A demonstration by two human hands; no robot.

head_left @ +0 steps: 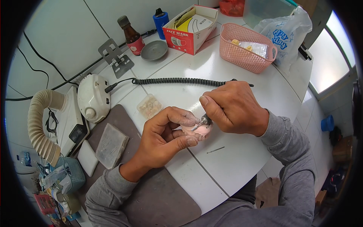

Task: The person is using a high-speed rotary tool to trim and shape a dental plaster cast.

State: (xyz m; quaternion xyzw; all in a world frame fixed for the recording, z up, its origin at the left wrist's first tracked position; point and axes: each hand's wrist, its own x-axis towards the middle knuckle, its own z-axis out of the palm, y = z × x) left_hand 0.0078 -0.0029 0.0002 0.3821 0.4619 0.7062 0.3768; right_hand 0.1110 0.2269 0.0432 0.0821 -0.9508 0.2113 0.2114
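My left hand (166, 136) is closed around the edge of a pink denture plate (200, 131), its thumb and fingers dusted with white powder. In my right fist is a rotary handpiece (205, 120), mostly hidden by the fingers; its metal nose and thin bur reach down to the denture's inner face. Bur and denture appear to touch. Below the hands, a loose slim bur (215, 150) lies on the white tiled table (211, 170). Beyond my left hand sits a small clear box (150, 106) of pale pieces.
A coiled black cord (177, 81) runs from the white motor unit (93, 98) toward my right hand. At left are a ribbed hose (41, 121), a brown mat (162, 196) and a dusty block (112, 146). A pink basket (245, 56), mask box (189, 34), grey dish (154, 50) and bottle (131, 36) stand behind.
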